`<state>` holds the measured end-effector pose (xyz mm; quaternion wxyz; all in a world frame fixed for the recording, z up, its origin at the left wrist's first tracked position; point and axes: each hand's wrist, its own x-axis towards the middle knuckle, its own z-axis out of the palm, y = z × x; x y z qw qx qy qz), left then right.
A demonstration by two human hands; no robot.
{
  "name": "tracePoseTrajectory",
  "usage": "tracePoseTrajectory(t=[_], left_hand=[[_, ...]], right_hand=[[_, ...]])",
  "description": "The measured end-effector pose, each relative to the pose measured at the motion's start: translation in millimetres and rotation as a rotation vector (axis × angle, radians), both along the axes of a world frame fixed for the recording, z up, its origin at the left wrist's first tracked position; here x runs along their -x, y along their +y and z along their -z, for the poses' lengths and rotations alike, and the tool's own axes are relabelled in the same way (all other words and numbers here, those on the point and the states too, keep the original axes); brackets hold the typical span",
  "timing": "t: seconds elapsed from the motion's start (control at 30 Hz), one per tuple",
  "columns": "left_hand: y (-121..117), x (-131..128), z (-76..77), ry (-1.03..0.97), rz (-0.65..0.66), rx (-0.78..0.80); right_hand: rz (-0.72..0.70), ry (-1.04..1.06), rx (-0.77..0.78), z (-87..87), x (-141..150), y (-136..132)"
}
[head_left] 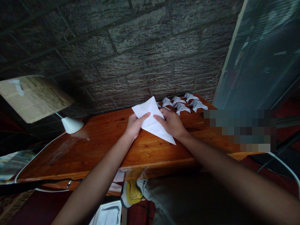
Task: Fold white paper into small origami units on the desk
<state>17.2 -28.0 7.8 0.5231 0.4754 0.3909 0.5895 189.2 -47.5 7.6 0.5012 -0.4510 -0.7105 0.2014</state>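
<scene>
Between my two hands is a white sheet of paper (150, 107), creased and partly folded, with one long pointed corner hanging toward me. My left hand (136, 124) grips its left edge, thumb on top and fingers hidden behind. On the other side my right hand (172, 122) pinches the right edge the same way, its thumb pressing the face of the paper. Just behind, at the back of the wooden table, stand several folded white paper shapes (182, 107) with pointed corners; one is partly covered by the held sheet.
A lamp with a brown paper shade (35, 98) and white base (71, 125) stands at the table's (105, 147) left, its cord trailing off the edge. A stone-block wall (126, 56) rises behind. Below sits a white box (109, 212). A blurred patch covers the right end.
</scene>
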Motion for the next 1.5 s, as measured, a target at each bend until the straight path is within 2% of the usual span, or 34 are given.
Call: tracePoseTrajectory(t=[0.27, 0.5, 0.7, 0.83, 0.97, 1.03, 1.17, 1.23, 1.5], left_hand=[[2, -2, -4.0, -0.118, -0.022, 0.101], [6, -3, -3.4, -0.123, -0.082, 0.155], [8, 0, 1.4, -0.060, -0.193, -0.003], [12, 5, 6.6, 0.106, -0.302, -0.099], [13, 7, 6.9, 0.228, -0.354, -0.226], [11, 6, 5.0, 0.226, -0.323, -0.228], [4, 1, 0.0, 0.191, -0.127, -0.168], [1, -1, -1.8, 0.162, -0.073, -0.156], [6, 1, -2.0, 0.096, -0.170, -0.149]], right_hand=[[-0.029, 0.016, 0.022, -1.6, 4, -2], [-0.004, 0.012, 0.022, -1.2, 1, -3], [-0.021, 0.058, 0.038, 0.3, 3, -2], [-0.002, 0.028, 0.031, 0.4, 3, -2], [0.018, 0.014, 0.012, 0.6, 1, -2], [0.030, 0.022, 0.009, 0.9, 0, -1], [0.065, 0.103, 0.014, 3.0, -3, 3], [0.069, 0.131, 0.020, 4.5, -3, 6], [0.052, 0.159, 0.017, 6.7, 1, 7]])
